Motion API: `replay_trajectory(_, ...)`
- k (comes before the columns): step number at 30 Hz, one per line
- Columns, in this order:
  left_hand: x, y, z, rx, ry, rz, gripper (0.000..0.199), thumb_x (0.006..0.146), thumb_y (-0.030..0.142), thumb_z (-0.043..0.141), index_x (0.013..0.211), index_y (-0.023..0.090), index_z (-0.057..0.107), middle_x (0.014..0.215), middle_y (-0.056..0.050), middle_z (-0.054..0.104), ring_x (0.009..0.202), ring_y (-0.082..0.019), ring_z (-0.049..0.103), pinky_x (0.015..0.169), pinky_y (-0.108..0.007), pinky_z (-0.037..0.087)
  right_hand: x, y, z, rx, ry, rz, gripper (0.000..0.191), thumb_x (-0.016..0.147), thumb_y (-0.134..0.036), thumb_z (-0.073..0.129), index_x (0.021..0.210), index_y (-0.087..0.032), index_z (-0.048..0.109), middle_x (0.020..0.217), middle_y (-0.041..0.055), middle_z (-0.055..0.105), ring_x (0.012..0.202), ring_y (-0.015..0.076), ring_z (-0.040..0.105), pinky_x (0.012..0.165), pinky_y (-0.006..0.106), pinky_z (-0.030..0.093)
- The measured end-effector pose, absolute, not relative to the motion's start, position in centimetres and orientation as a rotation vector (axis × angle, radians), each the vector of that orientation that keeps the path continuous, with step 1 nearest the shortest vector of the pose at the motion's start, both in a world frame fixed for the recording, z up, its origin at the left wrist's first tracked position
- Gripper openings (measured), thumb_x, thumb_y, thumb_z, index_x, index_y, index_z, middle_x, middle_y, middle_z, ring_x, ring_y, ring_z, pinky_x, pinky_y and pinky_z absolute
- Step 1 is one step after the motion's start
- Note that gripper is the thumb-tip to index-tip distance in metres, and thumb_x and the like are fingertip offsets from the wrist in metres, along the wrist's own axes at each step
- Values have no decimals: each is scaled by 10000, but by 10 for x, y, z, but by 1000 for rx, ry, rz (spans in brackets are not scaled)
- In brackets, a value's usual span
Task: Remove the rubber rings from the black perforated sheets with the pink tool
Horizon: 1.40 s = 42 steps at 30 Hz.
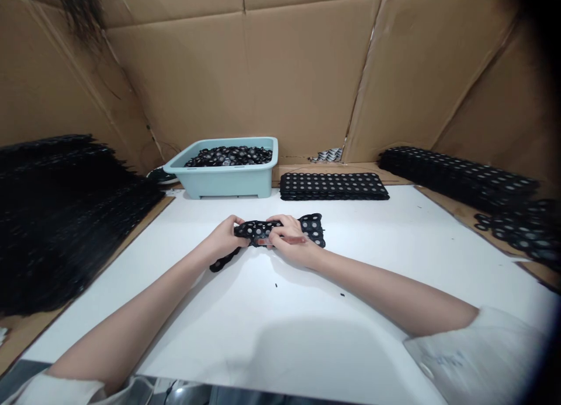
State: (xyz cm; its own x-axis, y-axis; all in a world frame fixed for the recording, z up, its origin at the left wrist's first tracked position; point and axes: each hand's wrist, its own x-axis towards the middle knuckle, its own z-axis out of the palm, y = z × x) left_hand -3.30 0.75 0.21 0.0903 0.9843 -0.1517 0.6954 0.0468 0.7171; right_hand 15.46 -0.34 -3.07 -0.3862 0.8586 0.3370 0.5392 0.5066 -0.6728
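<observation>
A black sheet point(312, 224) set with rows of round pale discs lies at the middle of the white worktop, bent up in its middle part. My left hand point(225, 239) grips its left part between thumb and fingers, and a loose black end hangs below that hand. Closed around a slim reddish, see-through stick-like tool point(294, 239), my right hand point(289, 241) rests over the sheet, its fingers touching it. The tool's tip points left towards my left thumb. Exactly what the tip touches is too small to tell.
A light blue basin point(228, 182) full of black ring-like pieces stands behind my hands. Right of it lies a stack of dotted black sheets point(333, 186). More black sheets point(456, 174) line the right side, and a tall black pile point(65, 224) the left. Cardboard walls point(307, 72) enclose the back.
</observation>
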Motion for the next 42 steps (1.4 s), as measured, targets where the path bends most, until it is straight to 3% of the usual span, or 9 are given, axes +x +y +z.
replay_trajectory(11,-29,0,9,1615,1739,579,406,557,243,615,924,174,457,627,19,546,546,-151,516,482,-232,352,153,-1,-36,-1165,-2104,539,341,868,-249,317,670,-215,592,1119,7,466,1085,176,361,952,369,268)
replay_trajectory(19,-14,-18,-6,1712,1781,780,338,621,186,536,950,163,462,928,-71,581,865,-211,541,704,-276,392,143,-8,-39,-1166,-2179,175,253,857,-249,371,754,-170,588,1051,77,478,1042,200,369,925,365,266)
replay_trajectory(23,-16,-18,-3,1820,1698,725,331,633,206,515,960,177,473,896,-47,590,840,-207,546,713,-282,394,146,-3,-34,-1168,-2176,320,244,849,-255,388,767,-181,605,1027,70,492,1030,192,391,931,374,274)
replay_trajectory(28,-35,-2,16,1832,1599,461,336,554,282,598,872,182,554,698,4,597,670,-199,560,577,-260,399,164,7,-23,-1045,-2137,787,357,853,-232,330,585,-176,559,1078,27,531,1051,171,448,918,328,334)
replay_trajectory(31,-43,4,25,1733,1517,325,372,563,346,612,902,193,583,670,7,621,628,-189,571,550,-246,403,172,10,-18,-1025,-2008,941,321,853,-235,305,760,-188,609,1052,17,574,977,154,516,861,293,379)
replay_trajectory(34,-49,7,30,1810,1463,326,321,599,396,597,855,203,624,755,-7,649,714,-195,578,612,-239,404,173,12,-15,-1096,-1923,947,321,853,-271,303,931,-199,606,947,15,619,864,151,558,793,283,399)
replay_trajectory(42,-69,13,38,1789,1553,179,295,560,454,651,671,181,649,694,-19,658,680,-213,570,564,-244,383,169,11,-5,-981,-1975,916,305,835,-271,325,634,-176,534,730,2,611,743,151,558,704,267,392)
